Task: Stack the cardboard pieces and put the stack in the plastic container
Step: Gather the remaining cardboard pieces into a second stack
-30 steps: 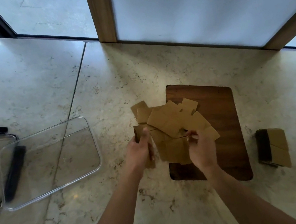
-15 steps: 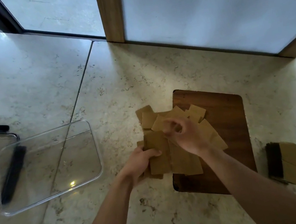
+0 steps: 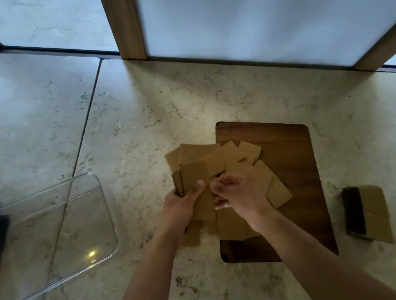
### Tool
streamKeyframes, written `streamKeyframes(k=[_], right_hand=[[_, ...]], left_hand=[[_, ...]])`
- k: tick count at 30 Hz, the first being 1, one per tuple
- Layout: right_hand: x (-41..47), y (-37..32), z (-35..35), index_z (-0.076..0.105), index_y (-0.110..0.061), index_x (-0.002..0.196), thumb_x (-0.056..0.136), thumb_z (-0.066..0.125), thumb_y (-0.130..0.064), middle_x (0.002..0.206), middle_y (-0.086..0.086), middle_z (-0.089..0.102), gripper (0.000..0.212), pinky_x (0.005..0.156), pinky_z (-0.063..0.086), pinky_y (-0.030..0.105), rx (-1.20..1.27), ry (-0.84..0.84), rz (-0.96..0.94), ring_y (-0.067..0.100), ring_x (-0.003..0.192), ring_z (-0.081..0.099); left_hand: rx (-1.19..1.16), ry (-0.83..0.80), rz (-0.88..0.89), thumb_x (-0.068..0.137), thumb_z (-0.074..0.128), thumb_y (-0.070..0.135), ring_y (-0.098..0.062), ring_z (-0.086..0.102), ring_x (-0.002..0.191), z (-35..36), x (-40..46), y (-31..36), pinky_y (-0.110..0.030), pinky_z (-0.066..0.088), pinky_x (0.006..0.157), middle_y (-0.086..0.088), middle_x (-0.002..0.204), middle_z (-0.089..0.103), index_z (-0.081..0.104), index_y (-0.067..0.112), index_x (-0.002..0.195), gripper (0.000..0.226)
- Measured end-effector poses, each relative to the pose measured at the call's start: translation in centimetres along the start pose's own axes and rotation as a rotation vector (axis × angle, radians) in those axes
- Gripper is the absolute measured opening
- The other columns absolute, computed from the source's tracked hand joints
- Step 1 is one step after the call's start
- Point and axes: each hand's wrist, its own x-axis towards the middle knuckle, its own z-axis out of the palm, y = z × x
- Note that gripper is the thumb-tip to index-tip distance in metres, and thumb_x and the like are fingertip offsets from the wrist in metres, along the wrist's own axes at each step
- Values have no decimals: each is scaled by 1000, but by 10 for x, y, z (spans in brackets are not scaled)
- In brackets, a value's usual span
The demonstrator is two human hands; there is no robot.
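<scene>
Two bare forearms enter from the bottom edge and converge over the near left part of the cardboard pieces [image 3: 223,169].

1. Left hand [image 3: 182,208]: fingers curled around a small stack of pieces [image 3: 196,189], thumb pressed on the top face. The stack is held tilted, long axis running roughly away from the person, its left edge showing several layered sheets.
2. Right hand [image 3: 240,195]: just beside the left hand, fingers bent inward and bunched at the stack's right edge. Whether they pinch a single piece cannot be told; the fingertips are blurred.
3. Cardboard pieces: flat, plain brown, rectangular, of differing sizes. They lie in a loose overlapping heap, each turned at a different angle. The heap straddles the left edge of a dark wooden board [image 3: 291,174], partly on the board and partly on the stone surface [image 3: 135,123].
4. Plastic container [image 3: 50,240]: clear, rectangular, rounded corners, well apart to the left of the heap. No cardboard is in it.
5. Right of the board: a separate cardboard piece with a dark strip [image 3: 366,215] along its left side.
6. Far side: a wooden post [image 3: 123,19] and a white panel [image 3: 260,10] rise from the surface
</scene>
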Motion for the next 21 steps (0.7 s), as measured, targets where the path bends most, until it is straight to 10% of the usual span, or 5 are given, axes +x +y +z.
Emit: streamKeyframes(k=[5, 9, 11, 18, 21], right_hand=[[24, 21, -40, 62, -20, 128, 91, 60, -58, 126, 2, 59, 54, 83, 44, 24, -770, 431, -199, 17, 111, 55], [37, 23, -68, 50, -25, 141, 81, 75, -52, 135, 3, 47, 70, 105, 39, 42, -1113, 315, -224, 25, 125, 43], [39, 20, -79, 57, -24, 129, 77, 82, -45, 127, 0, 55, 62, 103, 39, 41, -1042, 332, -233, 23, 122, 46], [17, -10, -89, 75, -18, 103, 91, 72, -31, 86, -8, 71, 18, 66, 46, 16, -417, 239, -169, 5, 73, 63], [-3, -14, -57, 76, -22, 95, 92, 69, -30, 75, -3, 76, 11, 65, 50, 21, -213, -34, -27, 9, 63, 64]], left_hand=[[-218, -89, -86, 98, 58, -2, -45, 77, 88, 8, -1, -7, -50, 66, 73, -28, 99, 78, 62, -6, 119, 21], [-294, -180, 43, 101, 59, 2, -33, 64, 69, 3, 1, -15, -43, 57, 57, -26, 95, 66, 48, 38, 142, 56], [-315, -181, 70, 102, 62, 11, -33, 64, 71, 3, 2, -16, -43, 56, 57, -25, 96, 67, 49, 55, 138, 58], [-272, -143, 164, 95, 67, 38, -34, 66, 71, 24, -3, -2, -50, 60, 69, -24, 101, 68, 52, 25, 124, 36], [-116, -130, 163, 92, 72, 40, -14, 76, 86, 37, 0, 1, -42, 65, 75, 5, 100, 79, 57, 36, 121, 33]])
